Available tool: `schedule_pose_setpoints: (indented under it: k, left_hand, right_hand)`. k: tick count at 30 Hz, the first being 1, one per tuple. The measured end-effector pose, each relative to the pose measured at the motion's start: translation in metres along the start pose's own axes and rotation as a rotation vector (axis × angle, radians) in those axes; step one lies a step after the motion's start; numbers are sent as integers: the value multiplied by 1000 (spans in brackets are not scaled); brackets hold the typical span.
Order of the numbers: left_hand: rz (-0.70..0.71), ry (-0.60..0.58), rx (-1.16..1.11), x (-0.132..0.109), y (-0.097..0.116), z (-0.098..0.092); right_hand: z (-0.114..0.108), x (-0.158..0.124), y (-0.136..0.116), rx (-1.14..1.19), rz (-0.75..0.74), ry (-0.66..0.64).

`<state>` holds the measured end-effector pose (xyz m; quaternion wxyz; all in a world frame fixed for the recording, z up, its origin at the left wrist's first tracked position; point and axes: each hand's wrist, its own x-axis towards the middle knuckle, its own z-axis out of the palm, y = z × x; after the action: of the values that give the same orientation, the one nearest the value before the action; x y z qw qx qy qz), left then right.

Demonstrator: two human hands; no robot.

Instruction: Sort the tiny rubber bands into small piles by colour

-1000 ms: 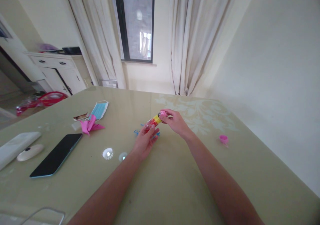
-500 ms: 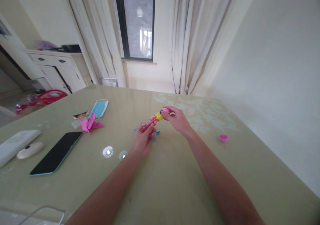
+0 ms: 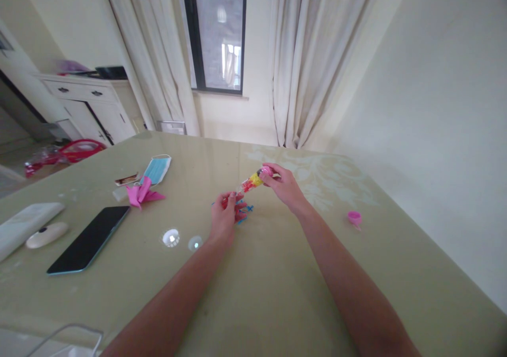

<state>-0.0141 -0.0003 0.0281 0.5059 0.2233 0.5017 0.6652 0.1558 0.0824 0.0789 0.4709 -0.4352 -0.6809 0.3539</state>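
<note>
Tube (image 3: 252, 182) first: in the head view, you have it slanting between your two hands above the middle of the table (image 3: 277, 299), see-through, with red, yellow and pink along it. Your right hand (image 3: 285, 189) is narrow, thumb and fingertips pinching the pink upper end. Your left hand (image 3: 225, 217) is curled around the lower end, holding the tube there, with some red showing by the thumb. Blue bits (image 3: 249, 208) show beside the fingers of your left hand; you cannot tell from here whether they touch it. Well apart on your right, a small pink cup (image 3: 354, 218) sits on the table. On your left lie a pink folded paper (image 3: 143, 193), a blue face mask (image 3: 159, 168) just behind it, and a small card (image 3: 127, 180) near both. Closer to you is a dark phone (image 3: 89, 241), screen up, with a pale oval thing (image 3: 47, 235) beyond its left side and a white box (image 3: 27, 226) next to that. Past the table, you face a window (image 3: 217, 35) between pale curtains (image 3: 303, 56)
</note>
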Motion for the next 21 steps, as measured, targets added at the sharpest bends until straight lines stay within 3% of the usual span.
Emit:
schedule_pose_setpoints:
  k: [16, 21]
  left_hand:
    - [-42, -24, 174, -1, 7, 0]
    - [119, -135, 475, 1, 12, -9]
  right_hand:
    - [1, -1, -5, 35, 21, -7]
    - [-1, 0, -6, 23, 17, -5]
